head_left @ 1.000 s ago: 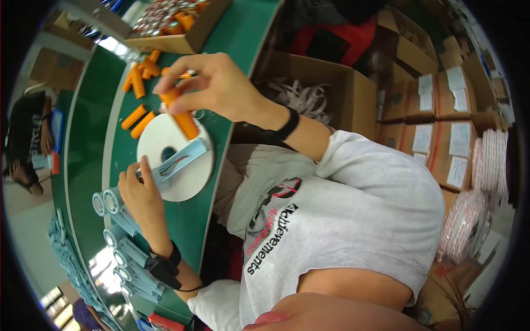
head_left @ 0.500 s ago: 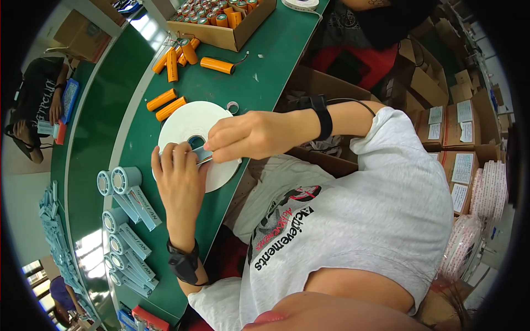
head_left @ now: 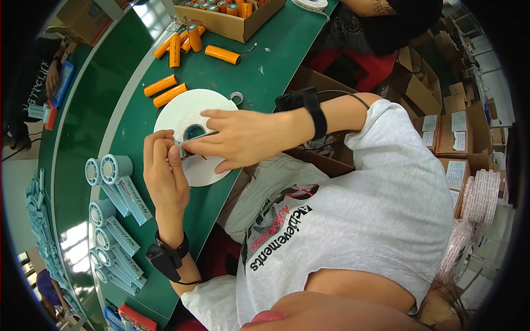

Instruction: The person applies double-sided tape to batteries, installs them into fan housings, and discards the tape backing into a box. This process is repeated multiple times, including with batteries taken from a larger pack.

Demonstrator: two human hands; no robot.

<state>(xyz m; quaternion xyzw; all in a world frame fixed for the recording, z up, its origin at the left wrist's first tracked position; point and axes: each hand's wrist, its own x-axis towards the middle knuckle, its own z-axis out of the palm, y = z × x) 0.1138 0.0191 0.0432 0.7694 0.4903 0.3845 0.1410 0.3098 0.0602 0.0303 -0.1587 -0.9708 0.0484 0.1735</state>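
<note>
Both hands at the white tape roll

Left hand (head_left: 163,176) and right hand (head_left: 243,138) fingers pinch a small part over the white tape roll (head_left: 182,113); sticky tape might wrinkle if pulled crooked.

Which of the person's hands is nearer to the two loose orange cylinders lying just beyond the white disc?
Left. The left hand rests at the white disc's near-left edge, closer to the two orange cylinders. The right hand lies across the disc's right side, farther away.
</note>
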